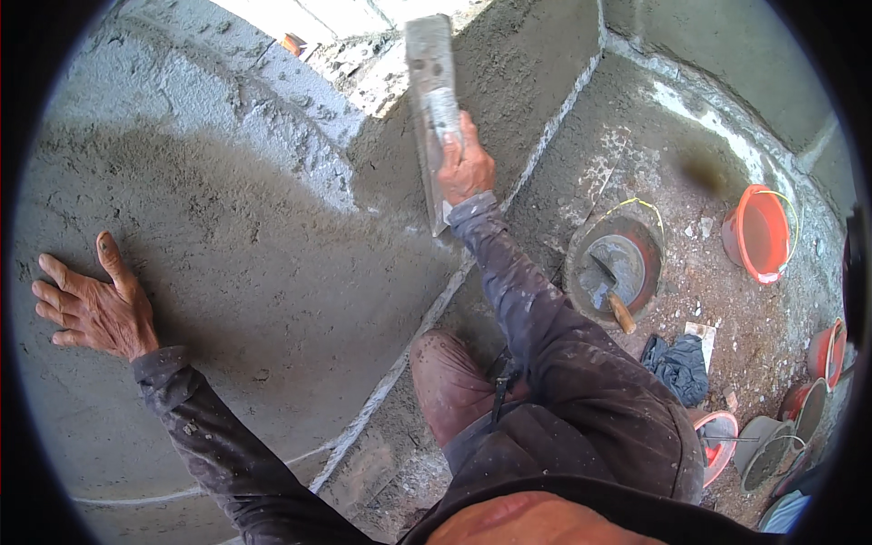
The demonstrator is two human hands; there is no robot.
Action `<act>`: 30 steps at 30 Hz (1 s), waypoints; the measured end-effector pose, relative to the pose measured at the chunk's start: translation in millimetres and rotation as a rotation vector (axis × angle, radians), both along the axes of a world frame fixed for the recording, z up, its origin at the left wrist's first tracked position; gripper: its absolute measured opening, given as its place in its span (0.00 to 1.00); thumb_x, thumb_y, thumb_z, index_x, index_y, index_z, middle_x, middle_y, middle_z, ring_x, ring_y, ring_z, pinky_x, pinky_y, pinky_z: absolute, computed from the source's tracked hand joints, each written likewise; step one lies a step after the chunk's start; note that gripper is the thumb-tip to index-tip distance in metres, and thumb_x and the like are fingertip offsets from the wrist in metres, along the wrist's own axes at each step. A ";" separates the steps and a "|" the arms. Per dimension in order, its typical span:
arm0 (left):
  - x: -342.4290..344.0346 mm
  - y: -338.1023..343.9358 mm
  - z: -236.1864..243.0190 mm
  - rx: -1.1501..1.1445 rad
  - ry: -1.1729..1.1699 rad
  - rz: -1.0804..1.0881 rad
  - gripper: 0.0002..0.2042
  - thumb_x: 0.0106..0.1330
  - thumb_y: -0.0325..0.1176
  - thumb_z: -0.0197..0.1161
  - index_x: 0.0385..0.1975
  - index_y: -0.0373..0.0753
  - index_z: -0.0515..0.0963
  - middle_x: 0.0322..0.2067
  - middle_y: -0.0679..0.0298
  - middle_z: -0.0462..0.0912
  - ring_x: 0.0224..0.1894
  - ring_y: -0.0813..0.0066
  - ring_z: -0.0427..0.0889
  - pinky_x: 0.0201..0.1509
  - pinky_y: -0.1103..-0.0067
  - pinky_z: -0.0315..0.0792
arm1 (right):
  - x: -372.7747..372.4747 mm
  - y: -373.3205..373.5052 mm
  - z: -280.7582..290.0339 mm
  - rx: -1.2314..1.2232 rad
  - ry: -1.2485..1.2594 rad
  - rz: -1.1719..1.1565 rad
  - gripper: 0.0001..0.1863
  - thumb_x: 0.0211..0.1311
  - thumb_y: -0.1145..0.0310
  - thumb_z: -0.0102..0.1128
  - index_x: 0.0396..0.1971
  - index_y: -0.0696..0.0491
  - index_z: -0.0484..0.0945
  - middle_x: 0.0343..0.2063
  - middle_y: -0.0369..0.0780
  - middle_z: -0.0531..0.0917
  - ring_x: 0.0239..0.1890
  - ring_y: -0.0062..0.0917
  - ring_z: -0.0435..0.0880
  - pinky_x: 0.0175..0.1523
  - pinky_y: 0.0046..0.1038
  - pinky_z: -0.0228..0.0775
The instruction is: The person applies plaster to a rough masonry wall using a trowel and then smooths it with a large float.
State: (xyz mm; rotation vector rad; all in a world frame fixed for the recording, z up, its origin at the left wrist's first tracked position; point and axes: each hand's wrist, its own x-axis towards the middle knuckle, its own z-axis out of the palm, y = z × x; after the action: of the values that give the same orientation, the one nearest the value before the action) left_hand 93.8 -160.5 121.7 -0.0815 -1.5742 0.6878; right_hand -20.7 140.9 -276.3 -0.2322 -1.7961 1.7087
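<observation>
My left hand [95,300] lies spread with bent, parted fingers on the grey plastered surface [227,272] at the left. My right hand [465,168] grips the handle of a long, pale, mortar-smeared plastering float [427,64], held lengthwise against the plastered corner [381,154] at the top centre. The float looks slightly blurred. Beside it, to the left, runs a band of rougher, lighter grey material [291,109], with a small orange object [291,44] near the top edge.
Below right, the debris-strewn floor [636,154] holds a mortar bucket [581,263] with a wooden-handled trowel [620,309], a red bucket [754,232], crumpled dark cloth [672,368] and several more buckets [767,454]. My bent knee [445,381] is beside the wall. A plastered wall [718,64] curves across the upper right.
</observation>
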 end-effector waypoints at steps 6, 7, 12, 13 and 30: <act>1.2 2.6 -0.7 0.008 0.000 -0.033 0.51 0.67 0.82 0.40 0.82 0.50 0.53 0.80 0.43 0.50 0.82 0.39 0.44 0.78 0.34 0.36 | 60.0 -60.9 -45.5 -0.272 -0.255 -0.022 0.31 0.80 0.54 0.47 0.75 0.55 0.64 0.60 0.60 0.81 0.57 0.58 0.84 0.63 0.47 0.77; 2.0 3.3 -0.1 0.019 -0.004 -0.034 0.51 0.67 0.82 0.40 0.82 0.50 0.53 0.80 0.43 0.50 0.82 0.39 0.44 0.78 0.34 0.36 | 62.6 -67.2 -40.6 -0.222 -0.133 0.013 0.31 0.79 0.55 0.49 0.75 0.54 0.64 0.60 0.60 0.81 0.57 0.59 0.84 0.61 0.47 0.78; 1.3 5.4 -1.3 0.024 -0.030 -0.044 0.51 0.67 0.82 0.40 0.82 0.50 0.54 0.80 0.43 0.50 0.83 0.40 0.43 0.78 0.34 0.36 | 25.1 -30.7 -12.0 0.132 0.097 0.027 0.30 0.78 0.57 0.51 0.72 0.58 0.68 0.60 0.60 0.80 0.59 0.52 0.85 0.61 0.45 0.79; 0.5 5.5 -1.7 0.006 -0.019 -0.044 0.51 0.67 0.82 0.40 0.81 0.50 0.54 0.80 0.43 0.50 0.83 0.40 0.43 0.78 0.34 0.35 | 10.2 -10.9 -12.5 0.046 -0.103 0.078 0.30 0.78 0.57 0.51 0.72 0.59 0.68 0.60 0.60 0.80 0.60 0.52 0.84 0.62 0.44 0.78; 1.0 7.5 -2.8 -0.012 0.003 0.009 0.53 0.66 0.83 0.40 0.81 0.47 0.55 0.79 0.41 0.52 0.82 0.39 0.46 0.77 0.32 0.39 | -65.2 73.5 -61.8 -0.266 -0.250 -0.116 0.28 0.80 0.55 0.46 0.72 0.52 0.69 0.48 0.52 0.88 0.45 0.43 0.90 0.48 0.44 0.84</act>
State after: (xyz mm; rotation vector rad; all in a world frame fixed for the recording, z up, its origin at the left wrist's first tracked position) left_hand 94.9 -153.0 118.9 -0.0824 -1.5687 0.7044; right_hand -85.9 214.5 -338.1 -0.6765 -1.6824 1.8992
